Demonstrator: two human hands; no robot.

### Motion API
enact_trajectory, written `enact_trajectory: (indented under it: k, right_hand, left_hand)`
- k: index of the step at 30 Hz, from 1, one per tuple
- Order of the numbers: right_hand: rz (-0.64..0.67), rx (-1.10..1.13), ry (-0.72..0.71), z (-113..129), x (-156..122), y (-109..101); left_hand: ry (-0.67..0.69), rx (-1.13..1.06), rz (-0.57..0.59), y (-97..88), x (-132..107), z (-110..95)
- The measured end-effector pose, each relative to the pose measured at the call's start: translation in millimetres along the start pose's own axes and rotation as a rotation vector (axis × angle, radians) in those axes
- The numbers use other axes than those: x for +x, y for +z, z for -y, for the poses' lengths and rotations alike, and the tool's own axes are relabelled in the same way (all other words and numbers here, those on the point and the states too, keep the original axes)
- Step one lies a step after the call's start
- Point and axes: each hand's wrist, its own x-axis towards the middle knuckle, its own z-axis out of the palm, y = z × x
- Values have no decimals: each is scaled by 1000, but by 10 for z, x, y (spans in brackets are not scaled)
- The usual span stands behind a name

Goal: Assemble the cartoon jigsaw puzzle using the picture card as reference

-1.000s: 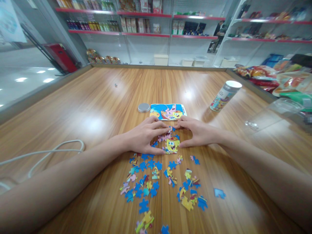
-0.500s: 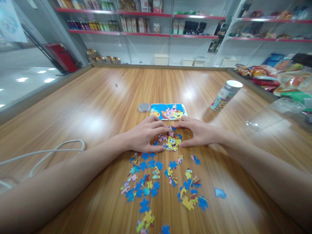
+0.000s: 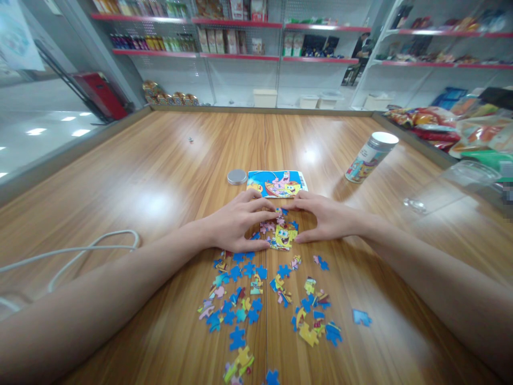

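A small joined section of jigsaw puzzle [image 3: 284,235] with a yellow cartoon face lies on the table. My left hand [image 3: 244,222] is at its left side, thumb and fingers apart; the thumb touches the lower left edge and the fingertips reach pink pieces [image 3: 267,226] above. From the other side, my right hand [image 3: 324,216] curves round it with thumb and index finger apart, the thumb by the right edge. Some pieces under the left palm are hidden. Just beyond the hands lies a picture card [image 3: 276,183] with the cartoon scene.
Loose puzzle pieces [image 3: 237,338] are scattered nearer to me, with one blue piece [image 3: 362,317] off to the right. A round metal lid [image 3: 236,176] lies beside the card. Farther right stands a printed can [image 3: 371,158]. A white cable [image 3: 96,246] loops at left.
Both hands stay almost in place round the joined section, which has shifted very slightly left and toward me. The loose pieces have not moved.
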Motion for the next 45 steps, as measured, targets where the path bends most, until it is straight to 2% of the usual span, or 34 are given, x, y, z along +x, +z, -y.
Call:
enact_trajectory:
  k: [6,11,14,23,31,38,41,45]
  right_hand:
    - [-36,18,-52,-26,2,-12]
    - [-284,-4,-191,-19,-3,146]
    - [-345,-60,-244,23,-3,241]
    - [-353,-154,-133,15,12,281]
    - [-280,-159,-256,80,7,282]
    - [-258,-205,-252,82,12,276]
    - [-310,-188,-278,77,6,277]
    - [-391,-92,-313,59,-24,259]
  left_hand:
    - [16,12,-1,-3,-1,14]
    - [30,16,-1,-8,3,19]
    - [26,6,-7,-5,2,21]
    - [23,31,-12,19,0,17]
    - [35,1,-20,31,10,-8]
    - [30,2,-12,44,13,-4]
    - [54,14,-49,39,12,-7]
    - [182,4,-130,24,22,-64]
